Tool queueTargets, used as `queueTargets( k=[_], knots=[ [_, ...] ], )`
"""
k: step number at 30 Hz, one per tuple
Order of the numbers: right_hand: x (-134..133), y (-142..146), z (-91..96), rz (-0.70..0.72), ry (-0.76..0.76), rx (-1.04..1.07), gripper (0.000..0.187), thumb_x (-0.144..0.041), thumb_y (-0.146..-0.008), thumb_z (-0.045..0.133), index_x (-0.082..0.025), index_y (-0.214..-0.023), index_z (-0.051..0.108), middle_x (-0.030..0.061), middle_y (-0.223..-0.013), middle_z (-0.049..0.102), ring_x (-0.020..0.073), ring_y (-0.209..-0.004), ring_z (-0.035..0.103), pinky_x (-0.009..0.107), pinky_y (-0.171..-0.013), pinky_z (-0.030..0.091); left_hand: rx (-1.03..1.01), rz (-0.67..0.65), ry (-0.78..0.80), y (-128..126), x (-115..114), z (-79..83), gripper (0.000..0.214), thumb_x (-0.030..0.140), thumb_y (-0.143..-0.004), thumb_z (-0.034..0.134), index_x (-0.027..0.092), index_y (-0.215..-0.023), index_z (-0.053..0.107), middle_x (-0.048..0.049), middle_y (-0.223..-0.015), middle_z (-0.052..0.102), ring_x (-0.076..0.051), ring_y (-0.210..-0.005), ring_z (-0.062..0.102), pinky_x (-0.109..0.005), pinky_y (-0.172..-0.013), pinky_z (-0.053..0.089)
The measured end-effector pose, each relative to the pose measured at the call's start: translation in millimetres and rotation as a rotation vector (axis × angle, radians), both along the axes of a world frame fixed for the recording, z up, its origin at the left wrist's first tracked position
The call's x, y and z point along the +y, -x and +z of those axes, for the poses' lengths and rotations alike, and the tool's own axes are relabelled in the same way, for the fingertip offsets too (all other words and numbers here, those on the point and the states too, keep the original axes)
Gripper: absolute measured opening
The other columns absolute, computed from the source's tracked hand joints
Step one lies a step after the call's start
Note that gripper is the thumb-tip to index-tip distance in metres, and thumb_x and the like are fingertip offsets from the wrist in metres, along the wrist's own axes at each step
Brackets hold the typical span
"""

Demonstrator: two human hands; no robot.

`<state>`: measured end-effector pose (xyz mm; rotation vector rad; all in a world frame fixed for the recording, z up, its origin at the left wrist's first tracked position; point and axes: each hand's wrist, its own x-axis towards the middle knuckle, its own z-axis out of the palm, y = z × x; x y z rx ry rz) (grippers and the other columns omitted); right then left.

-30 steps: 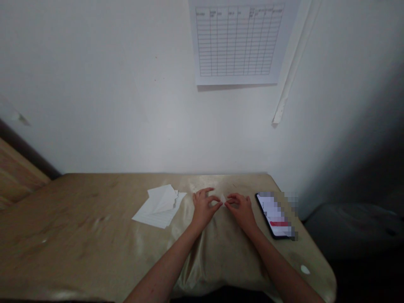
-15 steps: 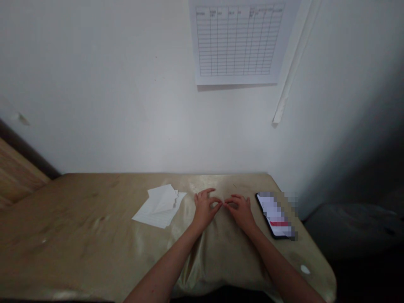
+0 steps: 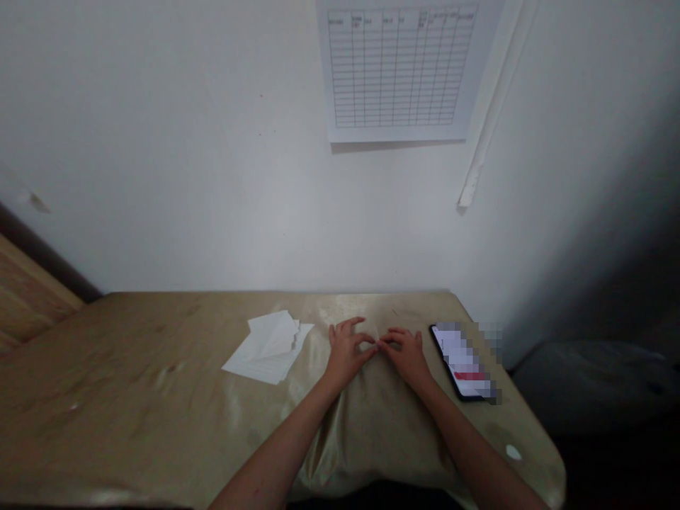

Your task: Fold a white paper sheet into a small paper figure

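My left hand (image 3: 346,349) and my right hand (image 3: 406,352) rest side by side on the tan-covered table (image 3: 159,397), fingertips meeting in the middle. Both hands pinch thumb against forefinger at that meeting spot. Whatever sits between the fingertips is too small and dim to make out. A loose pile of white lined paper sheets (image 3: 268,346) lies just left of my left hand. A phone (image 3: 463,361) with a lit screen lies just right of my right hand.
The table stands against a white wall with a printed grid chart (image 3: 396,67) pinned above. A white conduit strip (image 3: 491,113) runs down the wall. A small white scrap (image 3: 513,452) lies near the table's right front corner. A wooden edge (image 3: 26,283) shows at far left.
A small pale piece seen between my fingertips a second ago no longer shows. Both hands stay nearly in place, fingertips closing a little tighter together.
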<state>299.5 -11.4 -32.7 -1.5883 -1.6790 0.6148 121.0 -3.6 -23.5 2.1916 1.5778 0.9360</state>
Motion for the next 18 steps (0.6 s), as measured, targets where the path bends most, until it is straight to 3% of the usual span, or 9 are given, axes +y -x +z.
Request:
queueTargets(
  k=[18],
  knots=[
    [-3.4,1.9,0.7,0.015,-0.011,-0.025,0.018,-0.033,-0.084,0.065,-0.025,-0.093,0.078,0.0105,-0.123,0.067,0.0291,-0.128,0.055,0.064,-0.121,0.002,-0.03,-0.005,0.034,0.9,4.7,-7.0,0.013,0.019,-0.079,0.078,0.029,-0.086,0.08,-0.0041,-0.143,0.06,-0.031,-0.136,0.047,-0.064,-0.12,0.019]
  ],
)
